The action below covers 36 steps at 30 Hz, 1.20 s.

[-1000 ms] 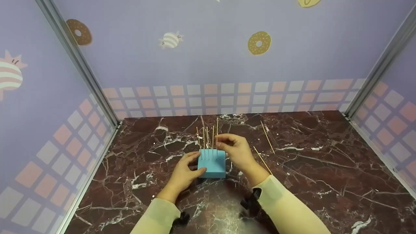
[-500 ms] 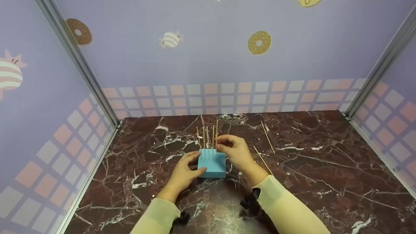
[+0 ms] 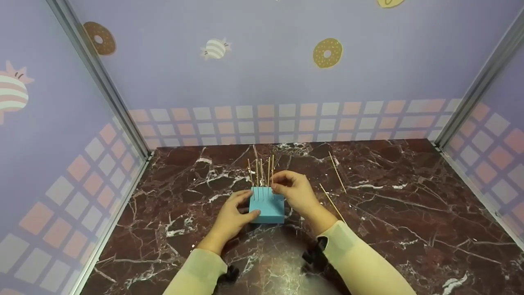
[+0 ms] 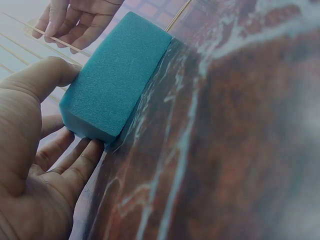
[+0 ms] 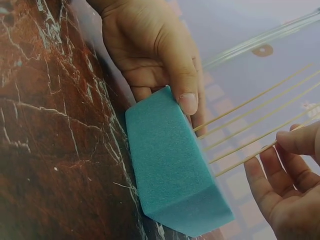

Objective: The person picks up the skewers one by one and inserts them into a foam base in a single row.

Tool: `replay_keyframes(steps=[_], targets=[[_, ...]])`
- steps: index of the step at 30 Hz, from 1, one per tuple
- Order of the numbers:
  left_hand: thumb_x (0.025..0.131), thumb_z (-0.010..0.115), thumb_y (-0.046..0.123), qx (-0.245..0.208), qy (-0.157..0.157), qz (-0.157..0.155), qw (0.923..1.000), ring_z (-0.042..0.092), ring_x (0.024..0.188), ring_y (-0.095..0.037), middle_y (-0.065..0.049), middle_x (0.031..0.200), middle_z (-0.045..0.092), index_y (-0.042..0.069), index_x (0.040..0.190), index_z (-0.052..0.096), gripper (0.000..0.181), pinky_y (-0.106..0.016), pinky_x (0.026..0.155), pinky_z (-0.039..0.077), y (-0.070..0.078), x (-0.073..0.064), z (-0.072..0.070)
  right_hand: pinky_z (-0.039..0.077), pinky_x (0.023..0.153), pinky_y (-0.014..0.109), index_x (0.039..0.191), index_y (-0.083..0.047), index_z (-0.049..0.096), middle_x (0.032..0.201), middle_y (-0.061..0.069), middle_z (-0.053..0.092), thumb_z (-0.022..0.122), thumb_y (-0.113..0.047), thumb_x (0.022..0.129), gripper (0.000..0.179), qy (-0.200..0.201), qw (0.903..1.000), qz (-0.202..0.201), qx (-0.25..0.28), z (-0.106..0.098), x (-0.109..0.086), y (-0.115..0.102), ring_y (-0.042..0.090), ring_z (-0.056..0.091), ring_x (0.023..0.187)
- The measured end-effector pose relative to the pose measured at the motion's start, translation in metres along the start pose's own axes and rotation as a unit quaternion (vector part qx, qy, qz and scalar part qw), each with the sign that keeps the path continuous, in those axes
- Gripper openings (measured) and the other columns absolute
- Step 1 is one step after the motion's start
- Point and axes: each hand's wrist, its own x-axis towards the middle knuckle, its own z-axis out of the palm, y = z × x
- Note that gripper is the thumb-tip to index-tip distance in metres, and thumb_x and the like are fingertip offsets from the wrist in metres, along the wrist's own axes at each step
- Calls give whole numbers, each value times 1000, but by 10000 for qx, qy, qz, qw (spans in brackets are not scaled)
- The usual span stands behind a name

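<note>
A blue foam block (image 3: pixel 268 212) sits on a dark red, white-veined marble-patterned tabletop (image 3: pixel 389 229), just below the centre of the head view. The left hand (image 3: pixel 234 212), on the block's left side, grips it: the thumb lies at the near edge, and the other fingers reach round the side and back, parted from the thumb with the foam between them. The right hand (image 3: pixel 298 191), at the block's upper right, pinches a thin pale stick (image 5: pixel 232 167) between thumb and fingertips, its remaining fingers bent loosely alongside. The pinched stick stands nearly upright, its lower end meeting the block's top; how deep it goes cannot be told. Four other upright sticks (image 5: pixel 250 98) rise from the block's top to the left of the pinched one in the head view, the leftmost leaning slightly. Two loose sticks lie slanting on the tabletop to the right of the right hand, the farther one (image 3: pixel 337 172) higher in the frame and the nearer one (image 3: pixel 331 203) close to the right forearm. Pale sleeves (image 3: pixel 368 262) enter from the bottom edge, and a lilac back wall (image 3: pixel 266 82) with doughnut pictures and rows of pink and white squares fills the top.
</note>
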Motion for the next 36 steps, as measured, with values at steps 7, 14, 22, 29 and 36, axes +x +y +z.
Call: replay_keyframes(steps=[7,14,22,29,36], targets=[[99,89,18,-7,-6,4,10000,73,132,-45,-22,171,49,-1,162,58,73,-39,106,70,1,0,1,67,79,23,114,9,77,104,14,78,77,5,100,15,-36,9997,90,-245,-1,-2,-2,12,72,89],[97,89,15,-15,-8,69,10000,74,130,-46,-24,169,50,-5,161,58,73,-37,104,71,0,0,2,67,80,24,114,10,76,102,10,77,76,5,101,15,-113,9994,134,-283,-1,-2,-1,12,72,89],[97,89,13,-40,31,86,9999,75,129,-42,-22,168,52,-5,160,59,72,-36,105,70,1,0,2,65,79,24,113,12,74,102,12,76,75,6,101,14,-192,9994,201,-201,-1,-1,0,13,69,89],[96,90,13,-93,64,43,9999,74,129,-44,-24,169,51,-7,160,58,74,-39,107,70,0,1,2,67,80,25,116,12,74,99,3,76,74,5,101,16,-323,9989,307,-114,-3,-1,-1,12,70,89],[97,89,14,-142,6,44,9999,74,130,-44,-23,170,50,-6,161,57,74,-33,104,70,1,1,1,67,80,27,120,10,76,105,8,79,77,1,101,21,-449,9982,342,-217,-8,0,-1,12,72,90]])
